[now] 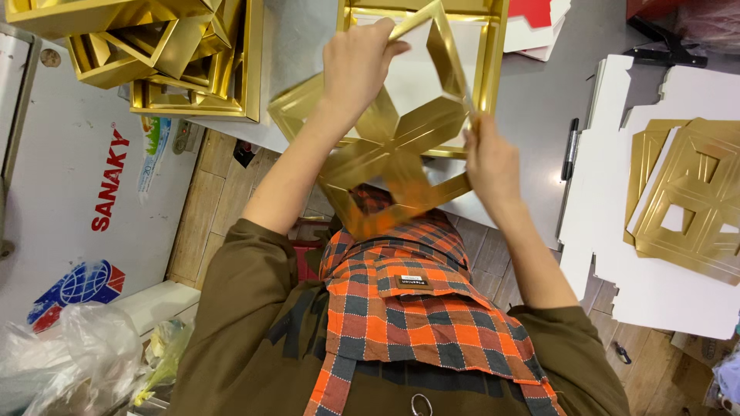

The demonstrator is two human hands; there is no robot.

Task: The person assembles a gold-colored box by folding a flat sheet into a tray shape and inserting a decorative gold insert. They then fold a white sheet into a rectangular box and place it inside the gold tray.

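Left hand (pixel 358 65) fingers are curling tight over the top edge of the gold card insert (pixel 393 142), gripping it from above, knuckles facing the camera. Right hand (pixel 489 158) fingers are pinching the insert's right edge, thumb side pressing on the gold face; exact fingertip spread is hidden behind the card. The insert is being held up in the air between both hands, tilted, its folded gold panels forming a star-like pattern with a diamond-shaped opening at the upper right.

Taking the insert as landmark: directly behind it a gold-rimmed box tray (pixel 489 69) is lying on the grey table (pixel 539 100), white inside. Below the insert, an orange plaid apron (pixel 408 308) is showing over an olive long-sleeved top. Far left and above the insert, a stack of gold boxes (pixel 162 54) is sitting, with more folded inserts jumbled inside. Right of the insert, a black pen (pixel 570 150) is lying beside a white die-cut card sheet (pixel 617 223), and flat gold blanks (pixel 690 196) are resting on that sheet. Lower left of the insert, crumpled clear plastic bags (pixel 77 362) are lying against a white appliance lid (pixel 69 192).
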